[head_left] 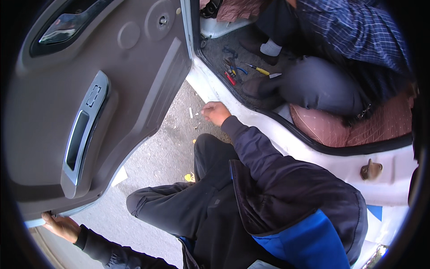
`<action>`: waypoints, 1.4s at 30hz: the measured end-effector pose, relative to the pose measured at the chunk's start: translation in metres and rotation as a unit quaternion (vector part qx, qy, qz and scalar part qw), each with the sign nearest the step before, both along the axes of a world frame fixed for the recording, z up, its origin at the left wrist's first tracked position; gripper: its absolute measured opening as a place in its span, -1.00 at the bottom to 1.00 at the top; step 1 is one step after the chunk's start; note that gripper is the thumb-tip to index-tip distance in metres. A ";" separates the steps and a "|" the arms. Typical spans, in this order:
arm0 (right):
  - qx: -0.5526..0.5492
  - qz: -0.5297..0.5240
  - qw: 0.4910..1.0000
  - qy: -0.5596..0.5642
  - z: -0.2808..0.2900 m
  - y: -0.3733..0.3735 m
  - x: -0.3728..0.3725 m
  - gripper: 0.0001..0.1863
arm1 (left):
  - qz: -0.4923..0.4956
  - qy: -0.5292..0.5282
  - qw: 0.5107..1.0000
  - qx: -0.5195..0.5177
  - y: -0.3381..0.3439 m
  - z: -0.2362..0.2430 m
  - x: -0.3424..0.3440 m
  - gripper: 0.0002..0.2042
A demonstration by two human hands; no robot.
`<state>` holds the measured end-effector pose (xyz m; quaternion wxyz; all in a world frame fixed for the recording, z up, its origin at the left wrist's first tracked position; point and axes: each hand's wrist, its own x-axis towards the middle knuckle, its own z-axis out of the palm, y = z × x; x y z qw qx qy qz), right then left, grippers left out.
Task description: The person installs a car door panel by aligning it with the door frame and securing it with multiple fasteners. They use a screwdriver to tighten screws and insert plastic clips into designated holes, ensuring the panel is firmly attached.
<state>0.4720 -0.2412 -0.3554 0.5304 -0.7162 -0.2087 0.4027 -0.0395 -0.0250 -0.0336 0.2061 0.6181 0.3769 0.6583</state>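
My left hand [60,227] grips the lower edge of the open car door [51,152], whose brown inner panel carries a silver-trimmed armrest [85,134] and chrome handle [62,29]. My right hand [215,113] is beside the white door sill [246,126], over the pavement, its fingers loosely curled together; whatever they may hold is too small to make out. Small white scraps [191,113] lie on the ground near it. My dark-trousered legs are bent below the door opening.
Another person [327,87] in a checked shirt sits inside on a pink quilted seat [331,134]. Several tools, including a yellow-handled screwdriver [262,70] and red-handled tool [230,78], lie on the car floor [215,47]. A metal latch [371,170] sticks out from the body.
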 end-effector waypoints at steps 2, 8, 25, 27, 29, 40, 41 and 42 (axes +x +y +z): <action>0.012 0.025 1.000 -0.016 -0.010 0.003 -0.013 -0.81 | 0.026 -0.030 0.999 -0.034 0.000 -0.003 -0.004 -0.28; 0.016 0.063 0.998 -0.006 -0.030 0.010 -0.037 -0.81 | 0.020 0.043 0.999 0.003 0.003 -0.004 -0.031 -0.42; 0.031 0.016 0.999 0.011 0.033 -0.032 -0.051 -0.82 | -0.106 -0.019 0.994 0.020 0.003 0.011 0.009 -0.24; 0.049 0.001 0.999 -0.007 0.033 -0.038 -0.054 -0.82 | -0.095 -0.002 0.995 0.030 -0.002 0.015 0.019 -0.23; 0.088 -0.013 0.996 -0.023 0.031 -0.045 -0.055 -0.68 | -0.103 0.016 0.993 0.052 -0.007 0.019 0.025 -0.20; 0.067 -0.069 0.983 -0.159 0.030 -0.054 -0.053 -0.71 | -0.051 0.047 0.998 0.001 -0.008 0.015 0.024 -0.13; 0.072 -0.067 0.976 -0.193 0.035 -0.059 -0.053 -0.78 | -0.049 0.044 0.998 -0.004 -0.011 0.015 0.026 -0.11; 0.099 -0.064 0.987 -0.113 0.041 -0.059 -0.051 -0.77 | -0.043 0.041 0.998 -0.009 -0.013 0.015 0.028 -0.09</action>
